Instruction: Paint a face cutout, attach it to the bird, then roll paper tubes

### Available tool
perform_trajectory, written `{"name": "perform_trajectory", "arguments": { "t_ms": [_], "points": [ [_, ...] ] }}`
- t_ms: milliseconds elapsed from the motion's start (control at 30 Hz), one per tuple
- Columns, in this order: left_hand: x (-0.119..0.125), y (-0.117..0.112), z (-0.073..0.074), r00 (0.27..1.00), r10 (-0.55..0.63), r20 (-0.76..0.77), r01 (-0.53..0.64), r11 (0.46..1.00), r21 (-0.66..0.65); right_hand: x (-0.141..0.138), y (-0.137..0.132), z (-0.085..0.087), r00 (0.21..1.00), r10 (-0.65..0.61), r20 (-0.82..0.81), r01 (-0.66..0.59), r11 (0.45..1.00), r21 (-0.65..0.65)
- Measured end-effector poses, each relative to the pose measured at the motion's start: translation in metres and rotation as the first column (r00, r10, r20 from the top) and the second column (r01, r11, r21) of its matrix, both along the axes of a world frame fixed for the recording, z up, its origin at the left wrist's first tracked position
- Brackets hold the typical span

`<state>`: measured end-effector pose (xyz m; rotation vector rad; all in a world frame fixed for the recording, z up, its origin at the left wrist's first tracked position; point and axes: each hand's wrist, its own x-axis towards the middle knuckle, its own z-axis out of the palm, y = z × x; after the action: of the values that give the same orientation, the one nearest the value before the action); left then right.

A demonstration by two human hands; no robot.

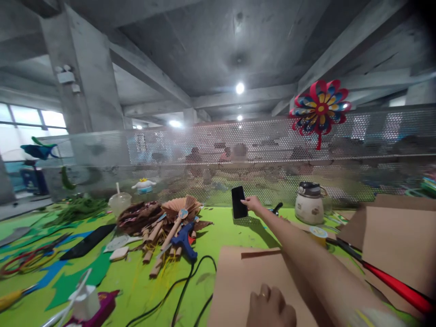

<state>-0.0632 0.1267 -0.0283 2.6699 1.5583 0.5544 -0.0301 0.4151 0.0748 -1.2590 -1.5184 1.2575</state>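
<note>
Stretched out over the table, my right hand (251, 203) grips the right edge of a dark-screened smartphone (239, 206), which stands tilted up near the mesh partition. At the bottom of the view, my left hand (270, 309) rests over a sheet of brown kraft paper (235, 277), its fingers curled in and a ring on one of them. Whatever those fingers may hold is hidden. A narrow folded strip of brown paper (260, 254) lies along the sheet's far edge.
Left of the sheet lie a blue glue gun (185, 240) with its black cable, rolled-paper pieces with a pleated fan (182, 209), and scissors (30, 261). A bottle (309, 203), tape roll (318, 232), red-handled tool (395, 281) and cardboard (398, 236) are at right.
</note>
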Motion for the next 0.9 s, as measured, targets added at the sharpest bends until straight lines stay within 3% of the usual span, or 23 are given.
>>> {"name": "perform_trajectory", "arguments": {
  "t_ms": [100,167,200,233,300,333,367,400,467,533,633,667,700,733,900],
  "points": [
    [0.003,-0.008,0.021,0.995,-0.006,0.096,0.019,0.991,-0.133,0.015,-0.030,0.022,0.995,0.019,-0.100,-0.015,0.999,0.045],
    [0.002,-0.018,0.042,0.933,0.015,0.359,0.031,0.992,-0.124,0.031,-0.059,0.035,0.984,0.036,-0.176,-0.023,0.997,0.075],
    [0.001,-0.022,0.052,0.860,0.042,0.509,0.030,0.991,-0.133,0.042,-0.076,0.040,0.976,0.046,-0.213,-0.029,0.996,0.086],
    [0.000,-0.025,0.062,0.752,0.118,0.649,-0.011,0.986,-0.166,0.053,-0.096,0.044,0.968,0.064,-0.243,-0.043,0.995,0.090],
    [-0.002,-0.028,0.080,0.436,0.291,0.851,-0.046,0.952,-0.303,0.077,-0.140,0.044,0.954,0.087,-0.287,-0.061,0.993,0.097],
    [-0.002,-0.028,0.086,0.280,0.362,0.889,0.043,0.920,-0.389,0.090,-0.164,0.041,0.948,0.093,-0.303,-0.066,0.993,0.101],
    [-0.001,-0.027,0.091,0.075,0.411,0.908,0.105,0.903,-0.418,0.101,-0.189,0.037,0.941,0.100,-0.322,-0.070,0.992,0.103],
    [0.001,-0.028,0.095,-0.060,0.423,0.904,0.223,0.888,-0.401,0.112,-0.213,0.032,0.926,0.123,-0.358,-0.089,0.990,0.111],
    [0.007,-0.031,0.100,-0.215,0.505,0.836,0.485,0.798,-0.358,0.128,-0.257,0.021,0.919,0.120,-0.375,-0.083,0.990,0.115],
    [0.015,-0.038,0.102,-0.216,0.596,0.773,0.691,0.653,-0.310,0.138,-0.291,0.012,0.924,0.095,-0.371,-0.060,0.993,0.103],
    [0.022,-0.049,0.101,-0.043,0.682,0.731,0.880,0.372,-0.296,0.144,-0.318,0.003,0.925,0.051,-0.377,-0.024,0.997,0.076],
    [0.022,-0.051,0.100,-0.002,0.691,0.723,0.908,0.305,-0.289,0.145,-0.322,0.001,0.925,0.040,-0.377,-0.017,0.998,0.065],
    [0.022,-0.052,0.099,0.010,0.695,0.719,0.921,0.274,-0.278,0.144,-0.323,-0.001,0.928,0.032,-0.370,-0.012,0.998,0.057],
    [0.022,-0.052,0.098,0.001,0.695,0.719,0.923,0.275,-0.267,0.144,-0.323,-0.004,0.934,0.029,-0.357,-0.007,0.998,0.062],
    [0.021,-0.048,0.093,-0.059,0.663,0.747,0.868,0.404,-0.290,0.140,-0.319,-0.019,0.958,0.048,-0.283,0.017,0.975,0.222]
  ]
}}
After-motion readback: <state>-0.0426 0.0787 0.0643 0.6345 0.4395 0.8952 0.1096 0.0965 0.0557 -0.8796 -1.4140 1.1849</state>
